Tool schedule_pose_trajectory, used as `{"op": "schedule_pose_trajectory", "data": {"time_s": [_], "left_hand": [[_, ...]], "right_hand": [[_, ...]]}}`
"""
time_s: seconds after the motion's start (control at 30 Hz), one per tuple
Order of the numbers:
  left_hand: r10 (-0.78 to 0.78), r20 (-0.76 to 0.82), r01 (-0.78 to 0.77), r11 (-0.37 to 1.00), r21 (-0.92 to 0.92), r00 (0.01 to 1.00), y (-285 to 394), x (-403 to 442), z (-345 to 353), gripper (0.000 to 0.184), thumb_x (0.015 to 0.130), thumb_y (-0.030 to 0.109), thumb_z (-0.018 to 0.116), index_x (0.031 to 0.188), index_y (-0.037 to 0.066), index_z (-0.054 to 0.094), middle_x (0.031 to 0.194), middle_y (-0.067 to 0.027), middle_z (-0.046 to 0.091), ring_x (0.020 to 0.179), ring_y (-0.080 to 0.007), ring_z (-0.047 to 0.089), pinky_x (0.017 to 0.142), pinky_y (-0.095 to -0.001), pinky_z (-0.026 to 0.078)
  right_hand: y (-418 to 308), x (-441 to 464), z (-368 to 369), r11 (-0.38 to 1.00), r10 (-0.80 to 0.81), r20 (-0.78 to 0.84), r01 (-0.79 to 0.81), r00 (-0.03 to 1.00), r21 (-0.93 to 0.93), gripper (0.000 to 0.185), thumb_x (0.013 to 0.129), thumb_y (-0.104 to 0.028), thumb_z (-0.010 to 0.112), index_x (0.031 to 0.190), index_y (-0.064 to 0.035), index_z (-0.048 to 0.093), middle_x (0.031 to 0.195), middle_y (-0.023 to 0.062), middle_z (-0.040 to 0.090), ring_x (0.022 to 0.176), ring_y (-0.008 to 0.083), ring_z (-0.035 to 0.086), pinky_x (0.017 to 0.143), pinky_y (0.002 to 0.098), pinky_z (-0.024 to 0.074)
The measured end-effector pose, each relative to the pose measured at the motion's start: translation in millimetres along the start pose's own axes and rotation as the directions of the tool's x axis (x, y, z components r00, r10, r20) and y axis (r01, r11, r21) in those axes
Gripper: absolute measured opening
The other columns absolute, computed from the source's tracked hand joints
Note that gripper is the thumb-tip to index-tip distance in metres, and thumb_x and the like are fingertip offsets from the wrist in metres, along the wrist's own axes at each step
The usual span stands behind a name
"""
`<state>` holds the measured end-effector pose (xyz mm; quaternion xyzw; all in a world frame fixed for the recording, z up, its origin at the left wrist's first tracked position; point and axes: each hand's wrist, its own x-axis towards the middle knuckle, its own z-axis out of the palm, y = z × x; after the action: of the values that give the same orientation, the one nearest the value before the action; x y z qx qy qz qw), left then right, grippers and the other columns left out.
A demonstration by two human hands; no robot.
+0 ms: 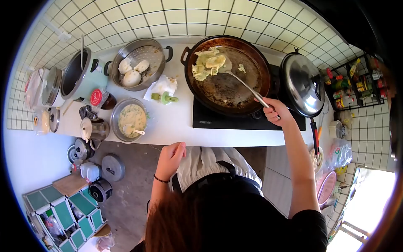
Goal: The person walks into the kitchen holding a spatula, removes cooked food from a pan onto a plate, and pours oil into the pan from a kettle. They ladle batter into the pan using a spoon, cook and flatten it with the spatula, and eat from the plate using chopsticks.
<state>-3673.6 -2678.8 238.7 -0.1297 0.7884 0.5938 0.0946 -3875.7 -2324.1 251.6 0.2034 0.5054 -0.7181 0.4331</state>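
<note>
My right hand is closed around the handle of a metal spatula. The spatula's blade rests in a large dark frying pan, against a pale yellow-green clump of cooked batter at the pan's upper left. A small scrap of the same food lies apart from it. The pan sits on a black induction cooktop. My left hand hangs in front of the counter edge, fingers curled and thumb up, with nothing seen in it. A bowl of pale batter with a spoon stands on the counter to its upper left.
A steamer pot holding several white buns stands behind the bowl. Near it are a green-capped oil brush, a glass teapot and a tall pot. Right of the pan, a lidded pan stands beside a condiment rack.
</note>
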Motion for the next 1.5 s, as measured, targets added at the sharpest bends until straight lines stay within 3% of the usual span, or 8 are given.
{"op": "schedule_pose_trajectory", "data": {"time_s": [0.33,0.47,0.67,1.17,1.33,1.4,1.47,1.5], "left_hand": [[0.077,0.298,-0.105,0.991,0.079,0.952,22,40,38,0.039,0.093,0.025,0.047,0.062,0.001,0.05,0.051,-0.0032,0.037,0.05,-0.0099,0.034,0.049,-0.0277,0.029],[0.109,0.425,-0.156,0.985,0.077,0.899,25,57,66,0.039,0.093,0.025,0.047,0.063,0.001,0.051,0.051,-0.0023,0.04,0.05,-0.0088,0.036,0.049,-0.0268,0.03],[0.099,0.603,-0.203,0.973,0.106,0.791,44,71,110,0.039,0.094,0.024,0.046,0.064,0.001,0.05,0.054,-0.0007,0.043,0.052,-0.0075,0.038,0.05,-0.0256,0.031],[0.066,0.64,-0.206,0.968,0.146,0.765,77,61,152,0.039,0.096,0.022,0.042,0.062,0.004,0.046,0.052,0.0055,0.033,0.047,-0.0021,0.025,0.045,-0.022,0.019],[0.053,0.588,-0.187,0.968,0.17,0.807,86,55,159,0.039,0.096,0.021,0.042,0.062,0.004,0.045,0.052,0.0055,0.032,0.046,-0.0018,0.024,0.045,-0.0223,0.018],[0.05,0.57,-0.183,0.967,0.179,0.82,91,53,163,0.039,0.096,0.021,0.042,0.062,0.003,0.045,0.052,0.0054,0.032,0.046,-0.0017,0.024,0.044,-0.0223,0.017],[0.053,0.569,-0.183,0.967,0.175,0.821,94,51,167,0.039,0.096,0.021,0.042,0.062,0.003,0.045,0.052,0.0054,0.032,0.046,-0.0014,0.023,0.044,-0.0222,0.017],[0.05,0.564,-0.18,0.968,0.177,0.824,95,51,169,0.039,0.096,0.021,0.042,0.062,0.003,0.045,0.052,0.0055,0.032,0.046,-0.0013,0.023,0.044,-0.0222,0.016]], "right_hand": [[68,-156,-19,0.957,-0.23,-0.205,0.26,0.951,0.132,0.038,0.096,-0.024,0.039,0.128,-0.0036,0.046,0.052,-0.0053,0.031,0.037,0.0017,0.024,0.031,0.018,0.0166],[112,-246,-31,0.811,-0.339,-0.254,0.418,0.906,0.408,0.041,0.097,-0.024,0.038,0.131,-0.0002,0.04,0.051,-0.0034,0.031,0.034,0.003,0.022,0.028,0.0191,0.0176],[191,-363,-46,0.586,-0.45,-0.547,0.696,0.706,0.415,0.045,0.1,-0.024,0.029,0.14,-0.0037,0.023,0.054,-0.0026,0.03,0.035,0.0025,0.023,0.027,0.0178,0.0195],[343,-326,-228,0.42,-0.077,-0.922,0.851,0.379,0.315,0.023,0.093,-0.023,0.05,0.112,-0.0105,0.052,0.056,-0.0078,0.031,0.04,0.0015,0.026,0.035,0.0176,0.0176],[330,-309,-258,0.775,-0.02,-0.998,0.631,0.058,0.021,0.012,0.091,-0.021,0.051,0.1,-0.0131,0.054,0.057,-0.0055,0.037,0.04,0.0021,0.03,0.036,0.0183,0.0184],[347,-303,-286,0.927,-0.213,-0.959,0.272,-0.188,-0.259,0.022,0.087,-0.02,0.054,0.106,-0.0088,0.06,0.066,0.0073,0.056,0.052,0.0159,0.052,0.047,0.0279,0.0399],[383,-280,-326,0.785,-0.619,-0.675,-0.305,-0.402,-0.539,0.031,0.084,-0.02,0.056,0.112,-0.0066,0.06,0.077,0.0157,0.064,0.064,0.0257,0.062,0.061,0.034,0.0492],[368,-283,-310,0.904,-0.42,-0.846,-0.238,-0.33,-0.356,0.04,0.082,-0.019,0.058,0.119,-0.0052,0.057,0.092,0.0219,0.064,0.088,0.0341,0.063,0.082,0.0366,0.0469]]}}
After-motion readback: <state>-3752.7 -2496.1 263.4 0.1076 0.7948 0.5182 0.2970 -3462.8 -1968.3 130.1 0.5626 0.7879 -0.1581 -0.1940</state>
